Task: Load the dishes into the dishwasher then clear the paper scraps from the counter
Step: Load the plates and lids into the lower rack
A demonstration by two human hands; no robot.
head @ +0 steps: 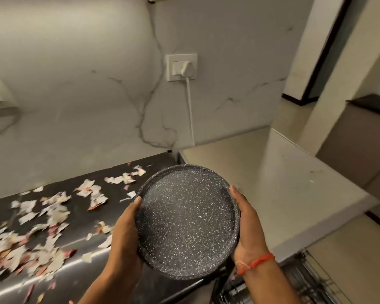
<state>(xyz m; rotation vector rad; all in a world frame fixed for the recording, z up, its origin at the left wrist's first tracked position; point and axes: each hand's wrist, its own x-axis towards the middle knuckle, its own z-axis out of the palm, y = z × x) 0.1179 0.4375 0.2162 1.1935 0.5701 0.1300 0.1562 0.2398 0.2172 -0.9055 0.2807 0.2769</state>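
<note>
Head view: a dark speckled plate (185, 220) is held in mid-air at centre frame, above the counter edge, tilted w/ its face toward the camera. It is gripped from both sides. The left hand (124, 233) is curled round the rim at approx. 9 o'clock, thumb laid over the lip; the right hand (247, 224) is curled round the rim at 3 o'clock, thumb tip on the lip, fingers hidden behind. A red thread is worn on the right wrist.

The dishwasher rack (294, 279) is seen at 5 o'clock from the plate, low and only partly in frame. Paper scraps (51, 220) are strewn over the black counter (79, 257) at 8–9 o'clock, untouched.

Handling, judged: the plate is rigid, prob. ceramic or melamine, so moderate weight and breakable if knocked on the rack wires. The glazed face is likely slick, esp. if wet; the raised rim is the best purchase. An opposed rim grip as shown is secure. For slotting, one hand at the top edge is prob. needed, w/ the plate turned on edge and lowered between tines, not dropped.
</note>
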